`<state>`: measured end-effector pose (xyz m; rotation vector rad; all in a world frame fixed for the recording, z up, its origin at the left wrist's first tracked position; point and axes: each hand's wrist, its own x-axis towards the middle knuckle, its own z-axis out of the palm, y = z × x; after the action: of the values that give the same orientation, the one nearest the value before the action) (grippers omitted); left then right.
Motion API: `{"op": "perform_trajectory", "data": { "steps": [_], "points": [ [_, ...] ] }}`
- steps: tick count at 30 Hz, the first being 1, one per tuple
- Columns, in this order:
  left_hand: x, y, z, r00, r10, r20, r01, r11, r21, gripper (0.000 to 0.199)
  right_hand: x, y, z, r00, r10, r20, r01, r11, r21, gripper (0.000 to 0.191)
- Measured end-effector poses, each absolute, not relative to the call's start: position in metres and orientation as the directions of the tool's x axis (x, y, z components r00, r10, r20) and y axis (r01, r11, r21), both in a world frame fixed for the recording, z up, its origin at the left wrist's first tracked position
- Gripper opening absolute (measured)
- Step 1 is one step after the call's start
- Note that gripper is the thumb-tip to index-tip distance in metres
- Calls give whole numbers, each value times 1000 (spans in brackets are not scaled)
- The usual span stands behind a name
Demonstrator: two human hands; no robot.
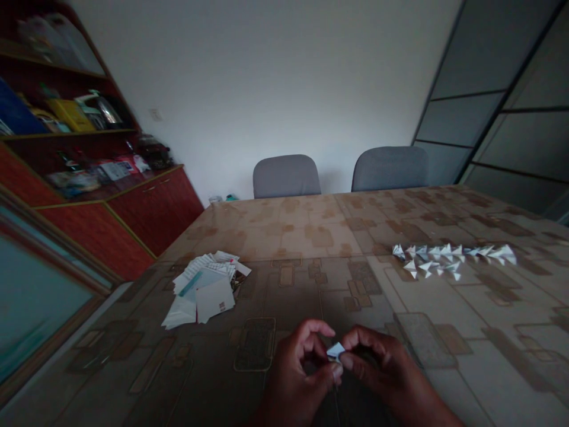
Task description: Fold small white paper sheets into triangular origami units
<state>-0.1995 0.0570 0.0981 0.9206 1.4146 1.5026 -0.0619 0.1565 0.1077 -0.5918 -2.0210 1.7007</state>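
The small paper [335, 350] is between the two hands, its longer side seeming to rise from the left hand [302, 370] toward the right hand [382, 362]. Right thumb and forefinger pinch it; the left thumb is just below, forefinger lifted, and I cannot tell whether this hand pinches. Beyond the grip, sheets [215, 301] lie leftward, folded pieces [448, 252] rightward.

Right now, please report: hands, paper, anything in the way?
Right hand pinches small folded paper; left hand at its edge. Paper pile, folded pieces lie apart from hands.
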Motion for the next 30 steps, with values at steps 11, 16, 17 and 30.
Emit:
{"op": "perform_trajectory", "data": {
  "steps": [11,16,17,30],
  "points": [
    [-212,57,94,-321,935,153,342,-36,939,33,-56,166,108,-773,585,245,65,457,-887,22],
    [-225,56,103,-168,925,340,664,-149,733,19,-52,177,104,-817,365,446,11,783,-621,19],
    [-226,56,104,-144,920,364,712,-159,684,15,-52,178,104,-832,327,449,6,814,-581,21],
    [-217,57,97,88,934,347,914,-214,345,10,-54,173,101,-906,196,375,58,935,-349,32]
  ]
}}
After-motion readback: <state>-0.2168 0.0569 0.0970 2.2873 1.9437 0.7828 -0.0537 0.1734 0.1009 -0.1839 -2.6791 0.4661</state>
